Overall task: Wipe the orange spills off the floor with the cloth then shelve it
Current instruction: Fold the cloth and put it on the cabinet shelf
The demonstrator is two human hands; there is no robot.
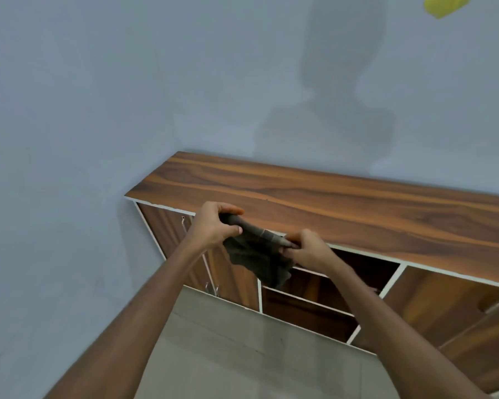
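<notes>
cloth (257, 254): dark, bunched, mid-frame, before cabinet (329, 197) edge
left hand (216, 226): fingers pinch cloth end
right hand (306, 249): pinches other end

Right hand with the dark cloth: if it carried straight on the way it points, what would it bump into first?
Besides the dark grey cloth it already pinches, the right hand would probably meet the front edge of the brown wood-grain cabinet top, though depth is unclear from one view.

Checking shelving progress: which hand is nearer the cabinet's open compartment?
Right. The right hand, pinching the cloth, is in front of the open compartment's upper edge; the left hand grips the cloth's other end further left, before the closed door.
</notes>
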